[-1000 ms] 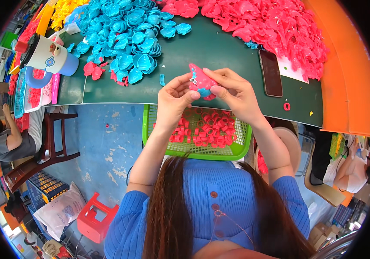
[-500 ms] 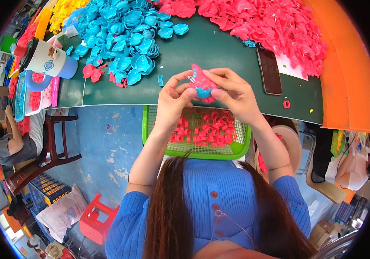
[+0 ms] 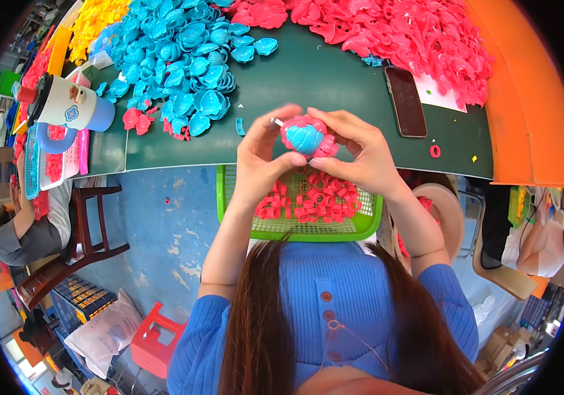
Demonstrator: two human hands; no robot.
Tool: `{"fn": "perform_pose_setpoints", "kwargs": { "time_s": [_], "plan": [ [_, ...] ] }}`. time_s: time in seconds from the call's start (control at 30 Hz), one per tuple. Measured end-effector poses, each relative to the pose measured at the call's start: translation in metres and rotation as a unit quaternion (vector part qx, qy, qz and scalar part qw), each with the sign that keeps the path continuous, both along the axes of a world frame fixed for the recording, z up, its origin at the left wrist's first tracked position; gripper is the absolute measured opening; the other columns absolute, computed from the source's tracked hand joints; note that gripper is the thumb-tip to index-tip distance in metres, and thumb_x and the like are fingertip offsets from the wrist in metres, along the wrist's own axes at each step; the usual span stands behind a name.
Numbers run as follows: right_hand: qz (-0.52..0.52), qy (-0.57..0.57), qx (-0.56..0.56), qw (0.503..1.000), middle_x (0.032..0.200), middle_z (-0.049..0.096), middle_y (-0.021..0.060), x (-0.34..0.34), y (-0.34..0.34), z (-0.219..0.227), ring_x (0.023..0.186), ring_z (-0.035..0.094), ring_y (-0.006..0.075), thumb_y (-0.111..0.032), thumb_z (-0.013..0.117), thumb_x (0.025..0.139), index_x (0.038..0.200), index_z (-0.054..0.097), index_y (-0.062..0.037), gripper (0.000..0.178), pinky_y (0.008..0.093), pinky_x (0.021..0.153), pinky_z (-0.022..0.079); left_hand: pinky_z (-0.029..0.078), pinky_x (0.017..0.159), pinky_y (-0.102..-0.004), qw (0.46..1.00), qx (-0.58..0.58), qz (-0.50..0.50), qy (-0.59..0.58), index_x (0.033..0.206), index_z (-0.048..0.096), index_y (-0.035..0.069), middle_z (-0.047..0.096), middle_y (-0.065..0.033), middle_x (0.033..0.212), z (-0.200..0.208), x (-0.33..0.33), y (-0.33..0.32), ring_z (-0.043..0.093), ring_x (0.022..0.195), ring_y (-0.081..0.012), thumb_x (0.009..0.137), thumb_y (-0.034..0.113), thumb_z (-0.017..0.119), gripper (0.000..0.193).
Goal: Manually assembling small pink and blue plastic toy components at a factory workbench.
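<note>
We've got the pink-and-blue flower (image 3: 306, 137) pinched between left hand (image 3: 262, 158) & right hand (image 3: 354, 155), both closed on it, above the table (image 3: 308, 85) edge. Prob. light, stiff plastic; petals may pop off, so grip the sides.

Both hands, left hand (image 3: 265, 158) and right hand (image 3: 358, 155), gripped a pink-and-blue toy piece (image 3: 307, 136) just above the green basket (image 3: 229, 197)

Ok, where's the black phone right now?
In the head view the black phone lies flat on the green table, up and to the right of the right hand, just below the pink petal pile.
</note>
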State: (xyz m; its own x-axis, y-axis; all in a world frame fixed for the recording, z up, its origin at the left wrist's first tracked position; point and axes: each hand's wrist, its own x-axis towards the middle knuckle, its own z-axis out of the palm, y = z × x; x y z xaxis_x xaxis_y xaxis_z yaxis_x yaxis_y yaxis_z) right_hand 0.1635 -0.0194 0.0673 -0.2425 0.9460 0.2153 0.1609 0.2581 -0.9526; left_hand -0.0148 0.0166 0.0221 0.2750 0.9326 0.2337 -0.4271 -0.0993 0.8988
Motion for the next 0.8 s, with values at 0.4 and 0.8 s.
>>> {"fn": "perform_pose_setpoints", "kwargs": {
  "time_s": [0.4,0.8],
  "plan": [
    [-0.071,0.003,0.006,0.997,0.112,0.053,0.0098,-0.012,-0.005,0.004,0.105,0.053,0.0178,-0.009,0.07,0.077,0.132,0.042,-0.0003,0.062,0.0332,0.092,0.045,0.042,0.099,-0.04,0.997,0.059,0.049,0.013,0.135,0.032,-0.002,0.037,-0.0145,0.134,-0.002,0.01,-0.024,0.04,0.124,-0.0241,0.074,-0.01,0.066,0.07],
    [-0.038,-0.133,0.158,0.978,0.125,0.053,0.0161,-0.001,0.001,0.009,0.113,0.053,0.0299,-0.017,0.068,0.076,0.123,0.052,-0.0011,0.052,0.0364,0.094,0.042,0.046,0.095,-0.038,0.996,0.059,0.043,0.052,0.133,0.034,-0.006,0.041,-0.0175,0.132,0.002,0.007,-0.024,0.046,0.118,-0.0238,0.074,-0.006,0.068,0.068]
  ]
}}
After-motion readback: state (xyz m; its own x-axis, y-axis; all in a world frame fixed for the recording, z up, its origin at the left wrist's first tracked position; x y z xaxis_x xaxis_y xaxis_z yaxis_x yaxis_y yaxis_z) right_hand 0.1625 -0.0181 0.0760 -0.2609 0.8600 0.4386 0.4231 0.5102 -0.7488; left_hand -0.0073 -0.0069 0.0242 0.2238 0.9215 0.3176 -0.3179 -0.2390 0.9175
